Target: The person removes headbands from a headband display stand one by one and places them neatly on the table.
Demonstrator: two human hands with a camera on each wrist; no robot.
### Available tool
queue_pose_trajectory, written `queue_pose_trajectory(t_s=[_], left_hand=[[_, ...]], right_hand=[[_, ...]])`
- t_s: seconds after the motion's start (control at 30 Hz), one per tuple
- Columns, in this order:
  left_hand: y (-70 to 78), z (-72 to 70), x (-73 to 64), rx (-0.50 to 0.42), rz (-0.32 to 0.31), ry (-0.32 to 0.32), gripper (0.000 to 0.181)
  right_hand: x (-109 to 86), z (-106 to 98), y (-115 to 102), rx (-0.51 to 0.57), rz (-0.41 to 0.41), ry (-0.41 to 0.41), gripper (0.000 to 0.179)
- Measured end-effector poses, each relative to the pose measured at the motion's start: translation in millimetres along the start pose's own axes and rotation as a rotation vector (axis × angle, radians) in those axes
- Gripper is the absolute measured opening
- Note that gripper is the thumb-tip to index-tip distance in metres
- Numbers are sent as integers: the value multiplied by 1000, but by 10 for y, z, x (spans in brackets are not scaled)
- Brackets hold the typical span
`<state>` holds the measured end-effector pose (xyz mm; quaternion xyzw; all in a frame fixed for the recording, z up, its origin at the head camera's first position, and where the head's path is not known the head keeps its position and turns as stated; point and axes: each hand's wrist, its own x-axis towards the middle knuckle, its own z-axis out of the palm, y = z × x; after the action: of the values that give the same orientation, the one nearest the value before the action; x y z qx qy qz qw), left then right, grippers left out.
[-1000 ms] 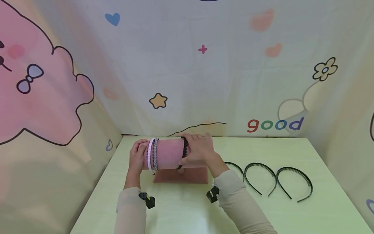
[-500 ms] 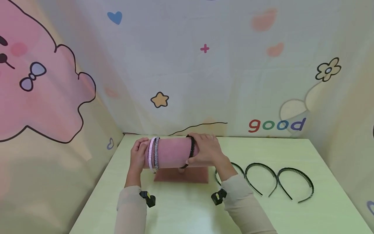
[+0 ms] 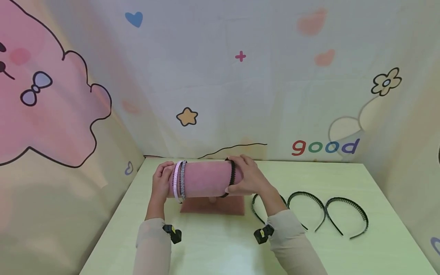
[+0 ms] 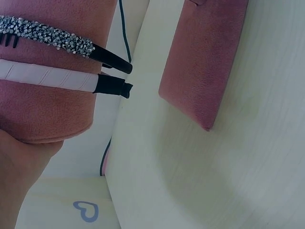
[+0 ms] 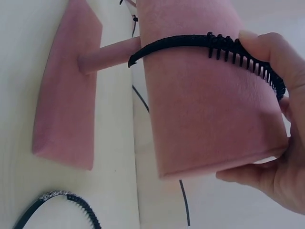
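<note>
A pink, velvety headband stand has a horizontal roll (image 3: 206,177) on a short post above a flat base (image 3: 220,206). My left hand (image 3: 160,183) grips the roll's left end. Beside it, a pale pink-white headband (image 4: 47,76) and a silver glitter headband (image 4: 62,39) sit around the roll. Near the opposite end, my right hand (image 3: 249,175) holds a black toothed headband (image 5: 181,43) that arches over the roll. Its thumb (image 5: 255,45) presses on the band, while another finger reaches under the roll's end.
Three dark headbands, a left one (image 3: 253,206), a middle one (image 3: 306,194) and a right one (image 3: 363,214), lie in a row on the pale table (image 3: 213,248), right of the stand. A printed curtain (image 3: 220,95) hangs behind.
My right hand has slid the black headband rightward along the roll, toward its right end. The left hand stays on the left end, and the other two bands on the roll keep their places.
</note>
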<state>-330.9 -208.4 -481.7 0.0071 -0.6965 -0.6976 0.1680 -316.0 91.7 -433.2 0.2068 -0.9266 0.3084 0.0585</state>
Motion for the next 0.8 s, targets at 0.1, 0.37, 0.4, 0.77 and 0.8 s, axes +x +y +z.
queue_pose_trajectory(t_s=[0.1, 0.37, 0.4, 0.77, 0.8], left_hand=[[-3, 10, 4, 16, -5, 5, 29], [17, 18, 1, 27, -35, 18, 25], [20, 18, 2, 28, -37, 19, 26], [21, 35, -9, 11, -40, 23, 27], [16, 44, -14, 6, -42, 23, 28]], right_hand=[[-14, 4, 64, 49, -11, 10, 93], [-66, 13, 218, 170, -50, 31, 93], [-72, 13, 237, 187, -56, 35, 93], [-149, 24, 382, 413, -61, 60, 94], [-159, 20, 392, 417, -52, 58, 93]])
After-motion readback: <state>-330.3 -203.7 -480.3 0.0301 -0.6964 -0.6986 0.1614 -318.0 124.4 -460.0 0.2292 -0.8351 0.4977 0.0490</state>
